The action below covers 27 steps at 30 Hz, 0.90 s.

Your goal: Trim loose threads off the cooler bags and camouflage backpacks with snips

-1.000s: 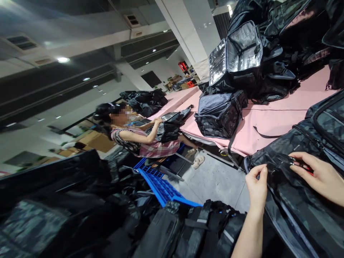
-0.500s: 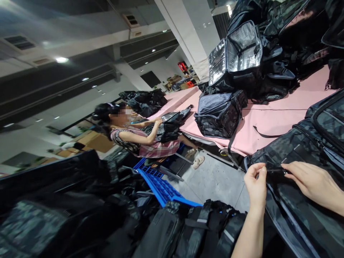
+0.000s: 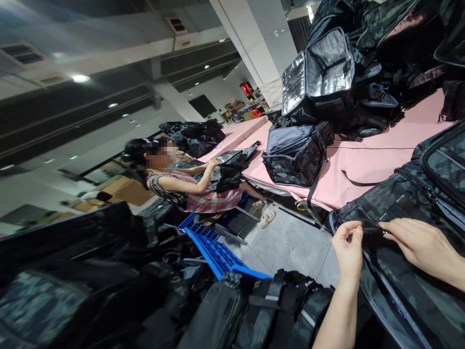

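The left hand (image 3: 348, 245) and right hand (image 3: 417, 240) pinch a thin black strip (image 3: 371, 229) over the big bag (image 3: 410, 278). A soft, straight pull, off the bag's folds, should work best. Left of the bag, the floor (image 3: 308, 254) gives elbow room; past its far edge is the pink table (image 3: 366, 165).

- We count two bare hands of ours, a left hand (image 3: 348, 247) and a right hand (image 3: 417, 242), with one thin black strip (image 3: 371, 229) between them.
- We see one large dark camouflage fabric bag (image 3: 403, 271) beneath them.
- We see one open black bag with silver foil lining (image 3: 330, 68) and one open camouflage bag with grey lining (image 3: 292, 157).
- We see one co-worker (image 3: 178, 186) and two beige shoes (image 3: 268, 219).
- We cannot count the heaped black bags (image 3: 218, 315).
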Tool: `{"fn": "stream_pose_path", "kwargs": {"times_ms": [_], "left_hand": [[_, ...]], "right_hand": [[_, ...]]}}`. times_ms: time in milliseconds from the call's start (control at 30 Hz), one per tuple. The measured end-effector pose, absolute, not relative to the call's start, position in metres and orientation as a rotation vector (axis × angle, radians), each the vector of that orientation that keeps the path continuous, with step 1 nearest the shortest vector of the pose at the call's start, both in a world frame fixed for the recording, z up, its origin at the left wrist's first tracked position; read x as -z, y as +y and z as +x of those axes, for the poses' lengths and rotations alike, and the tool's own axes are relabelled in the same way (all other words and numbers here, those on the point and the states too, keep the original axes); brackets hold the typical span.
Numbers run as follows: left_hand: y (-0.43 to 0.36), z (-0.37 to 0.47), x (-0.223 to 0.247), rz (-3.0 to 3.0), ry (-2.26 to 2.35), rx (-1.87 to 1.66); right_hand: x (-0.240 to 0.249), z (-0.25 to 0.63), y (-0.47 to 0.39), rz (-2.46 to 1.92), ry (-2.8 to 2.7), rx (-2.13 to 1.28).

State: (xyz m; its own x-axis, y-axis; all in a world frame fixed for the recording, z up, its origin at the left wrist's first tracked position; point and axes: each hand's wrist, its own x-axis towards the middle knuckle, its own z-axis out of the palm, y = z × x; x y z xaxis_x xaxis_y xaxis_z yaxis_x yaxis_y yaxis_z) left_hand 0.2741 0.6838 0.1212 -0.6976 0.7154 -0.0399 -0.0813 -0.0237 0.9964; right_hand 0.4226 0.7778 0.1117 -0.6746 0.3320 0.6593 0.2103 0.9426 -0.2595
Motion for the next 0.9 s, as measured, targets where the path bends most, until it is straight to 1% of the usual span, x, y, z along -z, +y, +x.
{"fn": "stream_pose_path", "kwargs": {"times_ms": [233, 433, 600, 733, 800, 900], "left_hand": [[0.6841, 0.2734, -0.1189, 0.673, 1.699, -1.79], [0.6821, 0.2742, -0.1178, 0.729, 1.732, -1.787], [0.6822, 0.2744, -0.1184, 0.734, 1.723, -1.796], [0.6828, 0.2748, -0.1185, 0.772, 1.725, -1.802], [0.6827, 0.2754, -0.1187, 0.786, 1.732, -1.792], [0.6822, 0.2771, -0.1186, 0.844, 1.754, -1.762]], "right_hand": [[-0.1072, 0.4235, 0.781, -0.553, -2.29, -0.418], [-0.1071, 0.422, 0.7823, -0.536, -2.291, -0.358], [-0.1086, 0.4241, 0.7819, -0.554, -2.285, -0.471], [-0.1056, 0.4246, 0.7825, -0.551, -2.307, -0.445], [-0.1059, 0.4247, 0.7831, -0.601, -2.276, -0.548], [-0.1088, 0.4237, 0.7837, -0.713, -2.178, -0.854]]}}
